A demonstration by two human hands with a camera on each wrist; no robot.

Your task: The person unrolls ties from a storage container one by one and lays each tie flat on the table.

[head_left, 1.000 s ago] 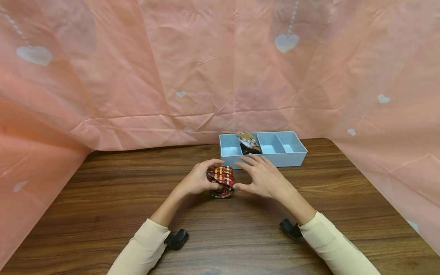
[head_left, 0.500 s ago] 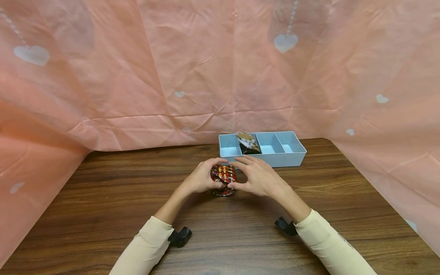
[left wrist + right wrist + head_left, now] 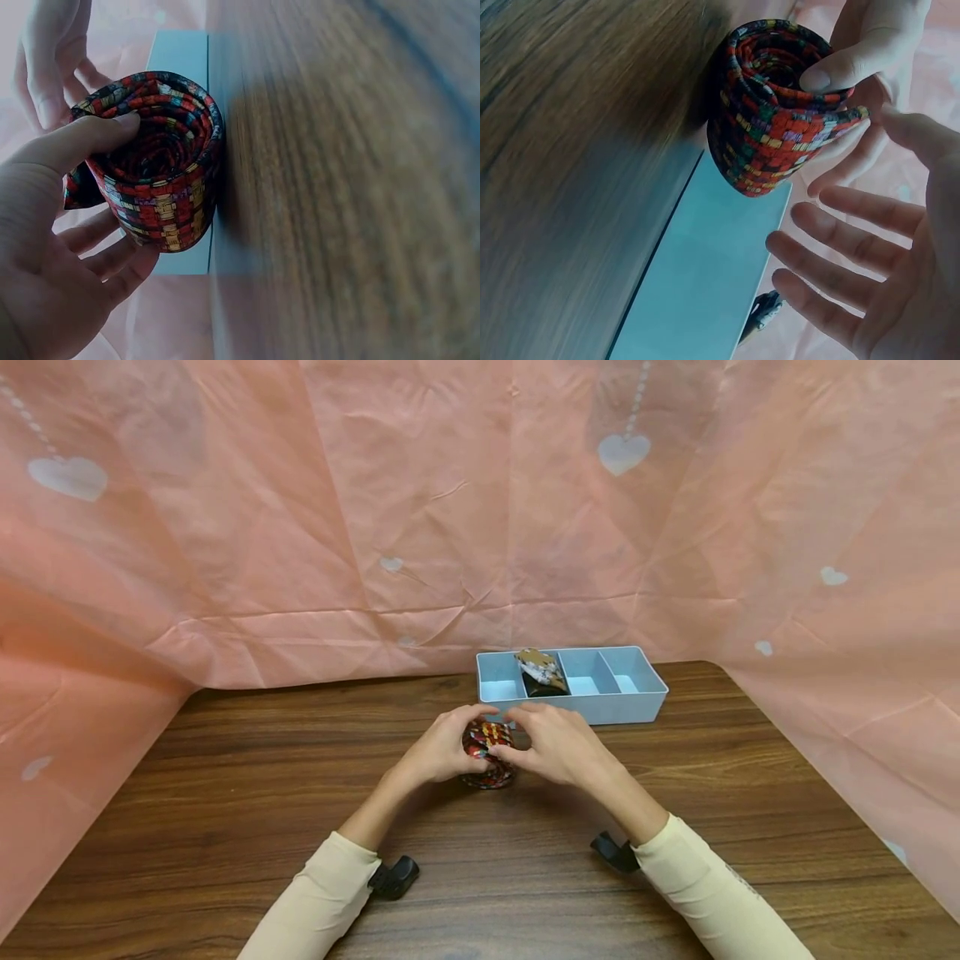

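Observation:
A rolled-up necktie with a red, yellow and black woven pattern stands on the table in front of the box. My left hand grips it from the left. In the left wrist view the thumb hooks into the coiled top of the necktie, with the fingers round its outer side. My right hand is close on the right, its fingers spread and relaxed. In the right wrist view the right thumb is right at the loose end of the necktie, while the other fingers hold nothing.
A light blue box with several compartments stands behind the hands near the back edge. A brown, white and black patterned roll lies in its second compartment from the left. A pink heart-printed curtain hangs behind the wooden table.
My right hand has moved left to the necktie, its thumb now overlapping it in the head view. The left hand and the necktie have shifted slightly to the right.

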